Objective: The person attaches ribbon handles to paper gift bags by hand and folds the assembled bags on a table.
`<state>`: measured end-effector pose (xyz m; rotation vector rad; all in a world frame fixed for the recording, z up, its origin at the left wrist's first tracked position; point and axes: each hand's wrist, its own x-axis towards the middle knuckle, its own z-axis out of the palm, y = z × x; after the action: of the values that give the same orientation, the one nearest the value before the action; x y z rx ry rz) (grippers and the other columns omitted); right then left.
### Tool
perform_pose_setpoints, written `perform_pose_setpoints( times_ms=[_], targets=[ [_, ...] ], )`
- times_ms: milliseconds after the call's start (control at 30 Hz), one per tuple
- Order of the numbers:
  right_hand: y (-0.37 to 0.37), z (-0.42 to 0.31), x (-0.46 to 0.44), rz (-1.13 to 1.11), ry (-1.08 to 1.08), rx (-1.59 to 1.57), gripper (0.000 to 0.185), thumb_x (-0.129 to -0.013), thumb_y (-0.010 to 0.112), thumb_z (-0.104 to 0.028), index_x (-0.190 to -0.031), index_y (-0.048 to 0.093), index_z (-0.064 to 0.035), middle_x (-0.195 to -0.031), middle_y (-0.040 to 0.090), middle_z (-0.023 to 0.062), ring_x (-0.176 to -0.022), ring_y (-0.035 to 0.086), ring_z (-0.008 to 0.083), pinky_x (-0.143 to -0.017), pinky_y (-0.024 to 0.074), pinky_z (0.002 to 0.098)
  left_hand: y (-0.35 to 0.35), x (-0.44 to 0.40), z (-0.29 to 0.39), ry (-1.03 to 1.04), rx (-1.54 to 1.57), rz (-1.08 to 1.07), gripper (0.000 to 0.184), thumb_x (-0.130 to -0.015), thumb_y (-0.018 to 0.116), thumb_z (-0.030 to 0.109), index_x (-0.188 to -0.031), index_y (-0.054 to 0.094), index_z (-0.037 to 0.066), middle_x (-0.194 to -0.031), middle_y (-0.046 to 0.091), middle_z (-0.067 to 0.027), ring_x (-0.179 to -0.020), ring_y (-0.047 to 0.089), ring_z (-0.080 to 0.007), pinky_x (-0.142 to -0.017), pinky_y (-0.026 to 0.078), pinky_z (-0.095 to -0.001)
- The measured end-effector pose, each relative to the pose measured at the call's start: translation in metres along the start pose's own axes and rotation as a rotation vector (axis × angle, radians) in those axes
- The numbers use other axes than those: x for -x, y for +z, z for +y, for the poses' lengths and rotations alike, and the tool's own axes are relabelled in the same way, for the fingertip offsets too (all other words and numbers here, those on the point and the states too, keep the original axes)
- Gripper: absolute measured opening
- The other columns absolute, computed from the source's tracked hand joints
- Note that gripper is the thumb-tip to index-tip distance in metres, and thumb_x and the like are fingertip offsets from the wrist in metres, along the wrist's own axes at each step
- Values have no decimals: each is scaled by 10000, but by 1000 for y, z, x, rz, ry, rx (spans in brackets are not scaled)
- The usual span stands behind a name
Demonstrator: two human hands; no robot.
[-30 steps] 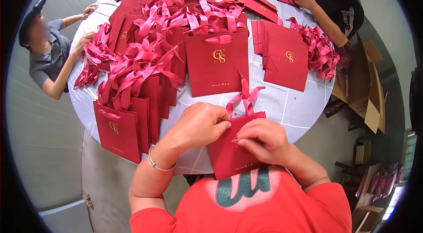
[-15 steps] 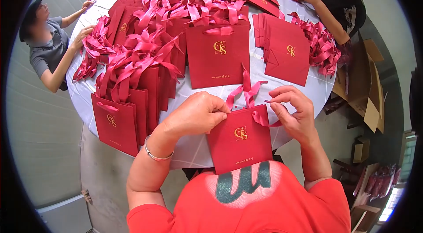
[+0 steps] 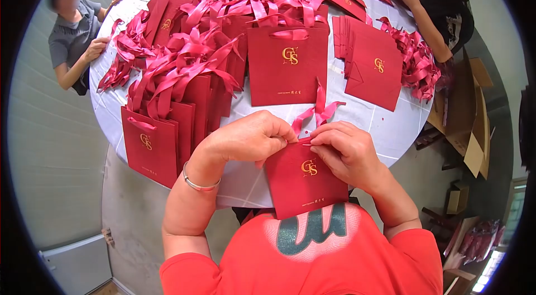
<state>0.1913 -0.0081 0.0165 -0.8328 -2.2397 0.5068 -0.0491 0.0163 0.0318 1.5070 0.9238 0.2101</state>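
Note:
A small red paper gift bag (image 3: 304, 192) with a gold logo leans against my front at the table's near edge. My left hand (image 3: 245, 137) is closed in a pinch at its top left corner. My right hand (image 3: 349, 152) is closed at the middle of the top edge, with the end of a pink ribbon between thumb and fingers, close to my left fingertips. Another pink ribbon (image 3: 320, 109) sticks up behind the bag's top edge. The fingers hide part of that edge and its holes.
Ribboned bags (image 3: 148, 144) stand in rows on the left of the round white-covered table (image 3: 379, 127). One larger bag (image 3: 288, 66) stands straight ahead. Flat bags (image 3: 374, 66) and a ribbon pile (image 3: 413, 66) lie right. Two people work across the table; cardboard boxes (image 3: 474, 122) stand right.
My right hand has moved left and inward from beside the bag to its top edge, bringing the ribbon end along. My left hand keeps its pinch. The view has shifted slightly.

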Motion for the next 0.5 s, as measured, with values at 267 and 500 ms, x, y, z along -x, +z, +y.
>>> perform_pose_setpoints(
  times_ms=[267,500],
  targets=[
    [-5,-1,0,-27,43,7,164,-750,739,2,-849,612,-28,-850,642,123,-781,643,309,-688,522,372,0,7,1,37,-90,43,185,-858,535,8,-999,649,-30,-705,626,-42,-516,568,-99,-488,467,-268],
    [-4,1,1,-25,119,-22,164,-754,734,12,-854,607,-21,-858,636,127,-782,637,311,-690,519,377,-1,1,-4,12,65,-20,178,-862,518,6,-988,643,-8,-696,610,-23,-522,571,-92,-498,454,-255]
  ],
)
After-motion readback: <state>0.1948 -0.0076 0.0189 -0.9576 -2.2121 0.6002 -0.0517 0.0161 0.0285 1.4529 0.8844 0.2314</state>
